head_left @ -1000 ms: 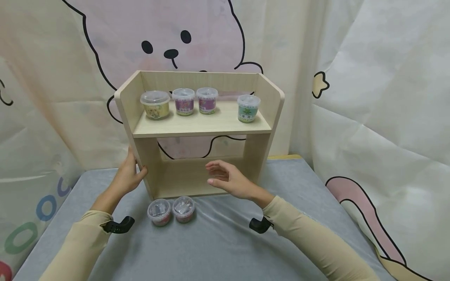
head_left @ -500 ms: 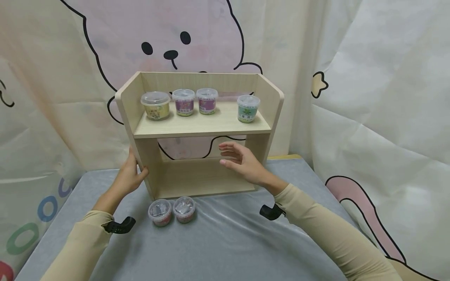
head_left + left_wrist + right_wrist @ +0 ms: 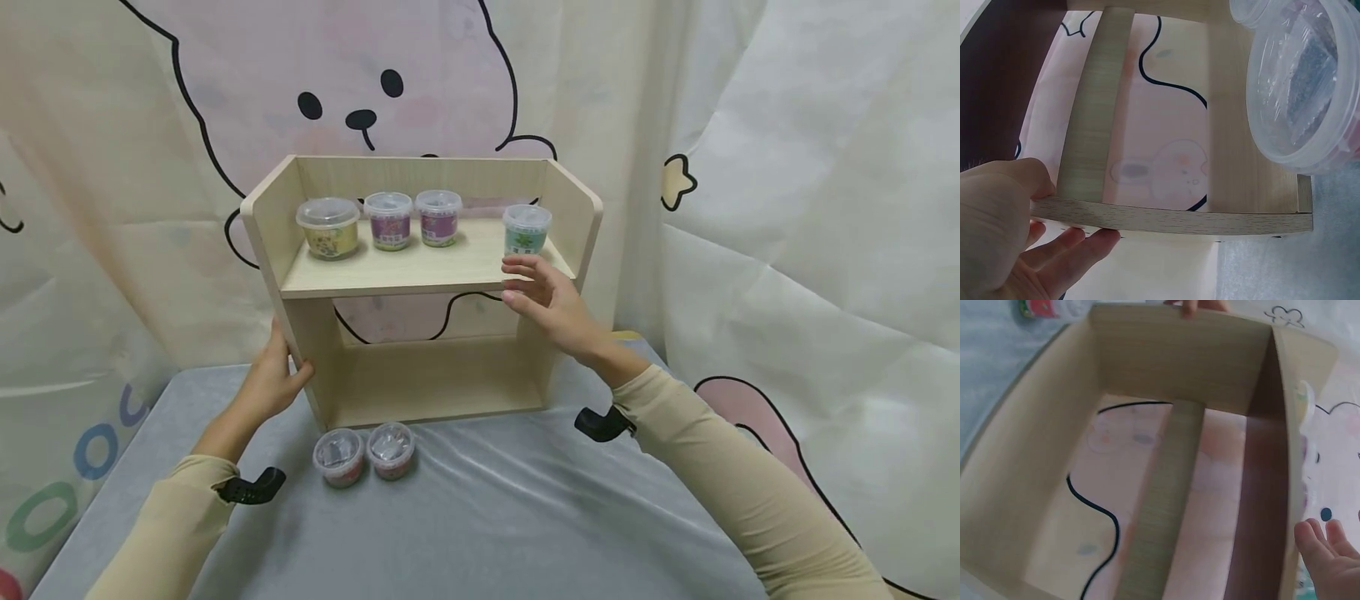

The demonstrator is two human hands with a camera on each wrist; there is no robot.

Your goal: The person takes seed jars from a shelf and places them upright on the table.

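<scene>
My left hand [image 3: 268,379] grips the left side panel of a pale wooden two-tier shelf [image 3: 420,271], thumb at its front edge and fingers behind. In the left wrist view, that panel passes between the thumb and fingers [image 3: 1072,256]. My right hand [image 3: 551,304] is at the right front of the upper board, fingers loosely bent and holding nothing. Just beyond its fingertips stands a green-labelled tub [image 3: 527,233] with a clear lid, its lower part overlapped by the hand. In the right wrist view, the fingers [image 3: 1313,547] overlap the board's edge.
On the upper board, a wider yellow-labelled tub [image 3: 330,237] stands left of two purple-labelled tubs [image 3: 390,229]. Two clear-lidded tubs, one at the left [image 3: 339,458] and one beside it [image 3: 391,452], are on the blue-grey cloth before the shelf. Printed curtains hang behind.
My right hand has moved up and to the right, from before the lower compartment to the upper board by the green tub. The left hand keeps its grip; the tubs have stayed put.
</scene>
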